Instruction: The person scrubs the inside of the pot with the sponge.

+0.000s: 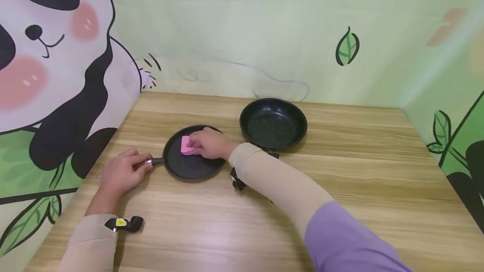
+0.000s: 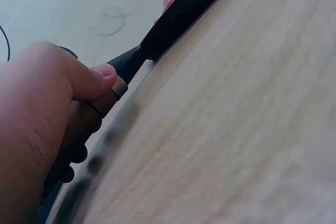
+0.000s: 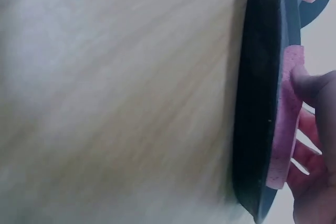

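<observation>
A shallow black frying pan (image 1: 193,169) lies on the wooden table at the left, its handle (image 1: 157,161) pointing left. My left hand (image 1: 122,171) grips that handle, the thumb along its top near the metal collar (image 2: 120,87) in the left wrist view. Over the pan, my right hand (image 1: 211,144) holds a pink sponge (image 1: 185,146) against the cooking surface. In the right wrist view the thumb presses one side of the sponge (image 3: 286,119), and the other fingers are on its far side. The pan's right rim is partly hidden by the right hand.
A deeper black frying pan (image 1: 274,125) stands behind and to the right, near the back wall; the right forearm covers part of its handle. The wooden table (image 1: 359,158) meets panda-printed walls (image 1: 227,45) at the back and sides.
</observation>
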The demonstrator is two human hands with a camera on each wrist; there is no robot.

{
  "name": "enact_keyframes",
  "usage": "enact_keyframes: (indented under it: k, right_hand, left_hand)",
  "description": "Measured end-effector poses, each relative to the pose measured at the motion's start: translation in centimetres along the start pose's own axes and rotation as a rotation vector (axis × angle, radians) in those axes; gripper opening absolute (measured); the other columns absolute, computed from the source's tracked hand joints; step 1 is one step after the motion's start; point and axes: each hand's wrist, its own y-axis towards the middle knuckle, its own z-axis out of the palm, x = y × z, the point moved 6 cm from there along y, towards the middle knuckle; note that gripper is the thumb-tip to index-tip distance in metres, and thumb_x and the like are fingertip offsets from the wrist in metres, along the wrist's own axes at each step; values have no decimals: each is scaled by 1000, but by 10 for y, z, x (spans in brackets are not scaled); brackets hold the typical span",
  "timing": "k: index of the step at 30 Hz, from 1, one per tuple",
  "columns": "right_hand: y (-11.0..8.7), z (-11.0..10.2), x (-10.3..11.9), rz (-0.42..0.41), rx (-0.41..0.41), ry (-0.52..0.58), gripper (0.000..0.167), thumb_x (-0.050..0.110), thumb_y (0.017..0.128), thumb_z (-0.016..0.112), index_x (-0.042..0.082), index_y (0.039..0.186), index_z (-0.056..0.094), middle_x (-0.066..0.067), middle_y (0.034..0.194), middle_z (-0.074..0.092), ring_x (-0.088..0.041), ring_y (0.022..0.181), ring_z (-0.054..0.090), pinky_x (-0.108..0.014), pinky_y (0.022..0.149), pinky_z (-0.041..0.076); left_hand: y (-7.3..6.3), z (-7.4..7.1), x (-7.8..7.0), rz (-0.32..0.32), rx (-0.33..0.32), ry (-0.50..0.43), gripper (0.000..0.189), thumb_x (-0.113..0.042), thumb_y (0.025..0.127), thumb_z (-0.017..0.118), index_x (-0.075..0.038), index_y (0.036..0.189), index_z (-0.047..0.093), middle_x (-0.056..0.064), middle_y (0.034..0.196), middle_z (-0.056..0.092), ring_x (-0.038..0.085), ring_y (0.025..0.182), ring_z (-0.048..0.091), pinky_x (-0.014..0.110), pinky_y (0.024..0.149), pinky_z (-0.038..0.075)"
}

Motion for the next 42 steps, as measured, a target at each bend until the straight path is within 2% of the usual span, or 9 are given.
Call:
enact_keyframes:
  k: [3, 7, 10, 14, 21, 28, 34, 42]
  right_hand:
    - [-5, -1, 0, -24, 21, 31, 20, 20, 101, 62, 15, 117, 72, 4, 124, 70, -8, 106, 64, -29, 102, 39]
    - [-15, -5, 2, -27, 87, 64, 27, 16, 104, 56, 14, 126, 71, -1, 137, 64, -12, 130, 56, -31, 111, 36]
    - [-23, -6, 4, -14, 133, 75, 31, 16, 104, 55, 16, 132, 69, -4, 145, 57, -17, 138, 49, -31, 114, 34]
    - [-32, -6, 5, -5, 177, 115, 34, 14, 103, 55, 22, 134, 66, -6, 149, 52, -24, 136, 50, -30, 112, 35]
    - [-40, -6, 8, -24, 213, 154, 35, 15, 103, 56, 24, 137, 63, -7, 152, 49, -26, 135, 49, -31, 114, 34]
    - [-41, -6, 9, -55, 217, 83, 37, 16, 101, 62, 24, 137, 64, -7, 152, 49, -25, 134, 50, -29, 112, 35]
    - [-40, -5, 7, -36, 214, 104, 37, 16, 100, 64, 24, 136, 65, -4, 152, 50, -22, 129, 52, -26, 108, 36]
    - [-39, -4, 10, -65, 180, 127, 36, 18, 99, 66, 24, 134, 67, -3, 150, 51, -20, 122, 54, -24, 102, 38]
  left_hand:
    - [1, -1, 0, -18, 12, 1, 28, -29, 87, 76, -15, 110, 79, -4, 78, 49, 16, 66, 44, 32, 55, 32]
    - [1, -1, 1, -34, 29, 4, 28, -30, 87, 74, -15, 111, 78, -4, 79, 50, 17, 67, 46, 33, 55, 33]
    - [1, -1, 1, -41, 38, 1, 28, -31, 88, 74, -16, 111, 78, -4, 79, 50, 17, 67, 46, 34, 55, 33]
    - [1, 0, 3, -49, 51, 0, 30, -33, 89, 73, -16, 113, 78, -3, 80, 51, 17, 68, 46, 35, 55, 33]
    - [1, 1, 4, -69, 76, 3, 34, -35, 89, 73, -15, 116, 77, -3, 80, 51, 17, 69, 46, 36, 57, 33]
    - [1, 1, 1, -61, 71, 9, 31, -35, 89, 73, -17, 115, 77, -4, 81, 52, 17, 70, 47, 37, 57, 34]
    - [1, 1, -1, -60, 71, 8, 32, -33, 89, 73, -16, 116, 77, -3, 81, 51, 17, 70, 46, 36, 57, 33]
    - [0, 2, -2, -60, 66, 1, 33, -33, 90, 73, -15, 117, 76, -3, 81, 50, 17, 70, 45, 36, 57, 32]
